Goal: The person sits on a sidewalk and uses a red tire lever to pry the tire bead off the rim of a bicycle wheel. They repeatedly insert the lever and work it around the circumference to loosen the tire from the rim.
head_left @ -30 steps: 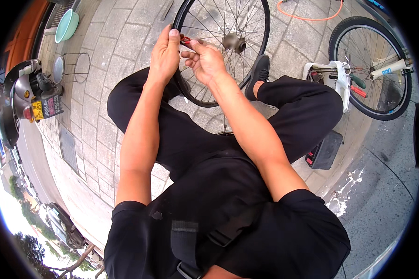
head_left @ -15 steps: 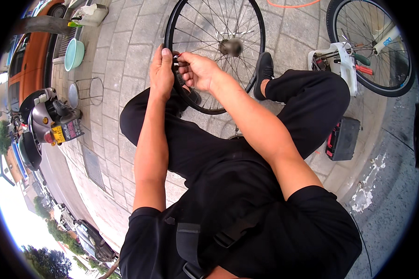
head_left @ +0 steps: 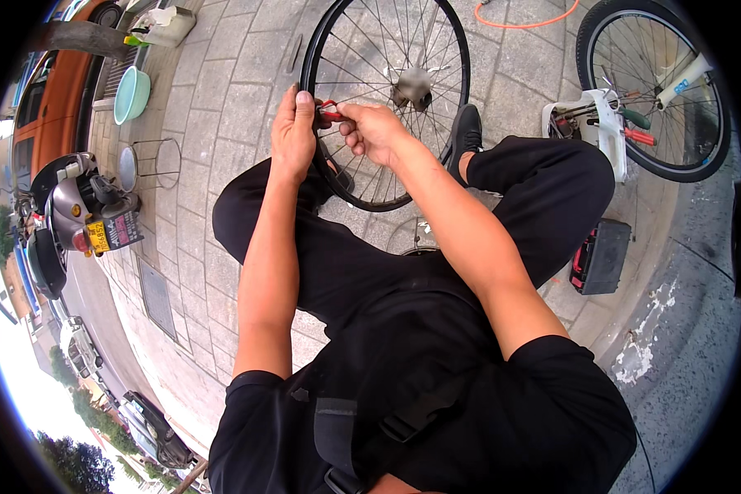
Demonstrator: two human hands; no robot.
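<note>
- Black rubber rings the spoked wheel (head_left: 409, 90), which is ahead of the person, between the bent knees; its hub is blurred.
- The left hand (head_left: 293, 138) has its grip closed on the wheel's left edge.
- The right hand (head_left: 379, 136) has its grip pinching a small red tool (head_left: 331, 116) at that edge; its exact kind is hard to tell.
- A dark shoe (head_left: 468, 130) is just beside the wheel's right edge, crowding that side.
- An orange hose (head_left: 531, 26) curves over the paving (head_left: 222, 132), beyond the wheel and to its right.
- A second wheel (head_left: 660, 92), with a white fork, is well over to the right.
- To the far left are a round-seated metal stool (head_left: 128, 169), a scooter (head_left: 76, 206) and an orange car (head_left: 62, 99).
- A white container (head_left: 616, 150) near the right knee holds tools; a red handle (head_left: 640, 137) and a green handle (head_left: 636, 120) jut out across the second wheel.
- A black case (head_left: 606, 259) with red parts lies below that knee; its contents are hidden.
- A pale green basin (head_left: 131, 95) is near the stool.
- A whitish tub (head_left: 166, 31) at upper left has something green at its edge.
</note>
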